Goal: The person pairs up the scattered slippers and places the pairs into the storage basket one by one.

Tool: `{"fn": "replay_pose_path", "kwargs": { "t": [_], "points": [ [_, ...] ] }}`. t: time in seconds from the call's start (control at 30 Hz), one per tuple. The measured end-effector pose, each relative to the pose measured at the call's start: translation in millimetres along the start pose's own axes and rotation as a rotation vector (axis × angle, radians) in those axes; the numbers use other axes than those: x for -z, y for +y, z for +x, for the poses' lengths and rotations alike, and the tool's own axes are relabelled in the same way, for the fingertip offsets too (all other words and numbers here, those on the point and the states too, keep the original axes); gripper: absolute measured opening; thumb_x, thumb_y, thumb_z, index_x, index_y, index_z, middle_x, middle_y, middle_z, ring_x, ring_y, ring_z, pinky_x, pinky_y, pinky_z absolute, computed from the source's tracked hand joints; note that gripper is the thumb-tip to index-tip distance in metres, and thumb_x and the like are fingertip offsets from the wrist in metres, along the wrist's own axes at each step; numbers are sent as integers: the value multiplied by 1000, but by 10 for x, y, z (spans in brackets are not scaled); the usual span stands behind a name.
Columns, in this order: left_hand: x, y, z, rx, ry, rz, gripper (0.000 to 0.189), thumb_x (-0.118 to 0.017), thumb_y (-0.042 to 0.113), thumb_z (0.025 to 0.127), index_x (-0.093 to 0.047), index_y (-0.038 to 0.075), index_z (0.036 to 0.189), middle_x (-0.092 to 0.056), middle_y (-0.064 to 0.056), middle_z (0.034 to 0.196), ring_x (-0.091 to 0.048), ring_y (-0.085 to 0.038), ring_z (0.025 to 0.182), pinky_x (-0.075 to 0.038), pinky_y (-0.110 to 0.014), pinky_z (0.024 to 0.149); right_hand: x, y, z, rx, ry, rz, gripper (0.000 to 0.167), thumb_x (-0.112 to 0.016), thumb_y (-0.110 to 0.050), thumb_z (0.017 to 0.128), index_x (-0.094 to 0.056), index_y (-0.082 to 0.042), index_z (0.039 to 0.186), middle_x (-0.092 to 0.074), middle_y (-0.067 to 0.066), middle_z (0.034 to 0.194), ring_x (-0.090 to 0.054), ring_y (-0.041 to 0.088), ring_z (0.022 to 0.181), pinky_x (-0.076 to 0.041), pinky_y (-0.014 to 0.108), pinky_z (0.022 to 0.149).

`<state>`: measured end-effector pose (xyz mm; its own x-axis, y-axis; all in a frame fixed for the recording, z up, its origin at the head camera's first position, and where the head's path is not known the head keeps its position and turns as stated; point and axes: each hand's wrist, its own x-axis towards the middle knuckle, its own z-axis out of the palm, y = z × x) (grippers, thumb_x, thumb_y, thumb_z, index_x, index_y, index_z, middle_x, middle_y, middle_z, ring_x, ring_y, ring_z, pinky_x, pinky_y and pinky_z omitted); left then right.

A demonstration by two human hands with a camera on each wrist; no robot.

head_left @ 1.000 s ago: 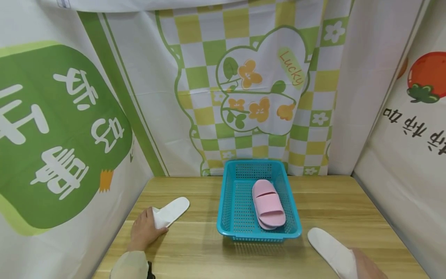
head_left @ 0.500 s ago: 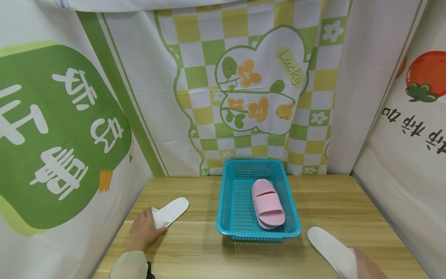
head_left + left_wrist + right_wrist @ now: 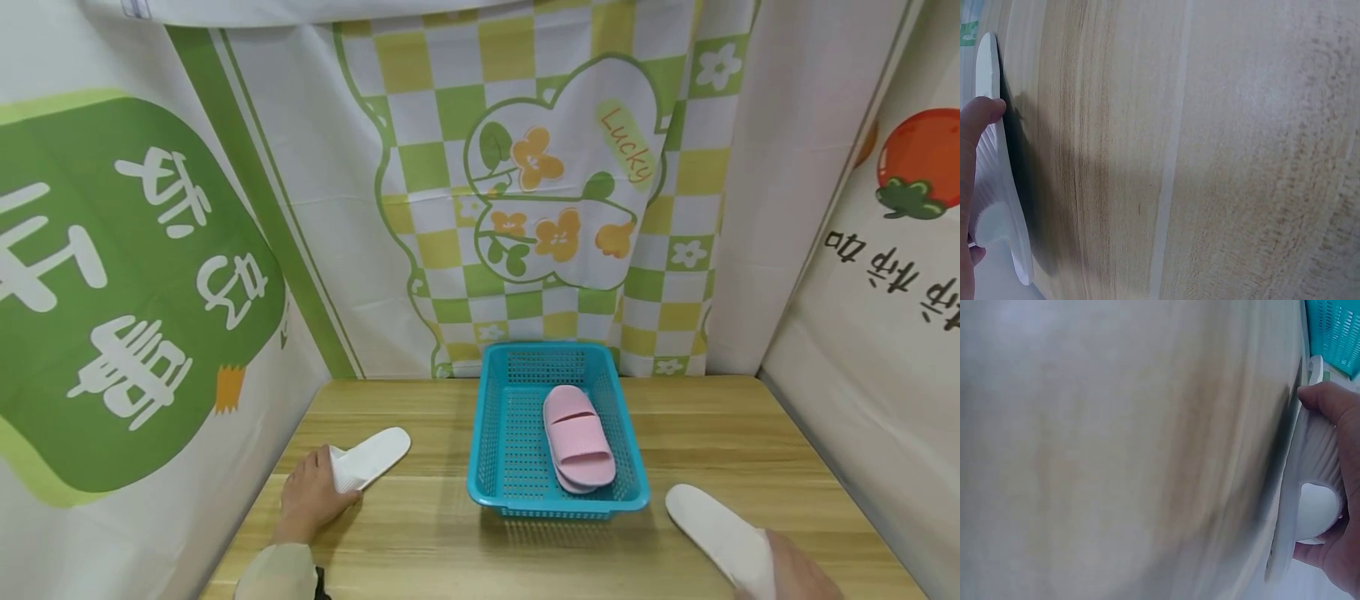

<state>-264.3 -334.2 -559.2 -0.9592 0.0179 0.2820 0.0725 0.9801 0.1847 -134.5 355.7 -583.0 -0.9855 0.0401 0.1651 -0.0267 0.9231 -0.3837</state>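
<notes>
On the left side of the table, my left hand [image 3: 311, 493] grips a white slipper [image 3: 378, 457] across its ribbed strap. The left wrist view shows the thumb on the edge of that slipper [image 3: 986, 65]. At the front right, my right hand [image 3: 802, 571] holds a second white slipper [image 3: 716, 529], its toe towards the basket. In the right wrist view, the thumb lies on this slipper's [image 3: 1319, 447] edge and fingers show past its strap. Dark shadows run along both slippers; whether they are lifted I cannot tell. Most left fingers are hidden in the left wrist view.
Between the hands stands a blue-green perforated basket [image 3: 517, 505] near the back of the wooden table [image 3: 420, 550]. A pair of pink slippers [image 3: 577, 435] lies stacked in its right half. Printed cloth [image 3: 555, 325] hangs behind and at both sides.
My right hand and its white slipper have shifted very slightly right and away from me. The left hand keeps its grip with hardly any movement; the basket and pink slippers stay put.
</notes>
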Motion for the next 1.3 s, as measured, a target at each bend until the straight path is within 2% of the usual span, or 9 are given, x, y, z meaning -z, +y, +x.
{"fn": "replay_pose_path", "kwargs": {
  "t": [0.13, 0.37, 0.6, 0.73, 0.9, 1.07, 1.17, 1.3],
  "points": [
    [5, 16, -4, -18, 30, -3, 98, -84, 43, 62, -38, -17, 125, -52, -34, 107, -53, -51, 99, -44, -61, 81, 28, -28, 4, 18, 47, -2, 80, -85, -31, 62, -47, 6, 123, -62, 16, 100, -61, 36, 86, -48, 49, 65],
    [8, 29, 18, -42, 67, -6, 96, -83, 42, 63, -39, -15, 127, -53, -34, 111, -53, -51, 101, -44, -60, 83, 71, -24, 43, 85, 145, 0, 84, -90, -31, 55, -48, 4, 119, -60, 12, 92, -59, 31, 79, -46, 45, 59],
    [30, 53, 53, -96, 118, -3, 98, -84, 41, 61, -40, -16, 128, -53, -34, 114, -54, -50, 101, -44, -59, 85, 137, -17, 119, 79, 109, -30, 93, -88, -38, 60, -43, 12, 124, -59, 26, 102, -59, 43, 85, -47, 57, 67],
    [44, 63, 63, -120, 139, 5, 98, -84, 40, 61, -40, -16, 128, -53, -35, 114, -53, -50, 103, -43, -59, 88, 163, -23, 154, 88, 128, -44, 95, -87, -39, 61, -42, 15, 125, -56, 31, 107, -57, 46, 88, -46, 59, 69],
    [65, 93, 82, -150, 178, 1, 97, -85, 40, 60, -42, -16, 127, -53, -35, 114, -54, -50, 102, -44, -60, 86, 176, -22, 184, 159, 247, -40, 92, -89, -30, 55, -45, 13, 123, -56, 30, 105, -57, 47, 87, -45, 60, 68],
    [90, 134, 108, -210, 251, -3, 97, -86, 39, 57, -45, -16, 125, -55, -35, 112, -56, -50, 99, -45, -60, 84, 198, -17, 264, 275, 384, -48, 91, -88, -24, 46, -48, 12, 119, -57, 28, 104, -56, 46, 89, -44, 59, 69],
    [101, 154, 121, -232, 274, 1, 97, -86, 39, 56, -45, -16, 125, -55, -35, 112, -56, -50, 99, -46, -60, 83, 219, -21, 306, 331, 430, -57, 92, -85, -26, 46, -48, 13, 121, -56, 29, 109, -54, 47, 95, -43, 58, 74],
    [115, 182, 141, -240, 274, 8, 98, -86, 40, 56, -45, -15, 126, -55, -34, 113, -55, -50, 100, -46, -60, 82, 283, -50, 360, 381, 460, -74, 89, -81, -36, 53, -49, 13, 121, -56, 28, 109, -54, 46, 95, -44, 58, 73]
  ]
}}
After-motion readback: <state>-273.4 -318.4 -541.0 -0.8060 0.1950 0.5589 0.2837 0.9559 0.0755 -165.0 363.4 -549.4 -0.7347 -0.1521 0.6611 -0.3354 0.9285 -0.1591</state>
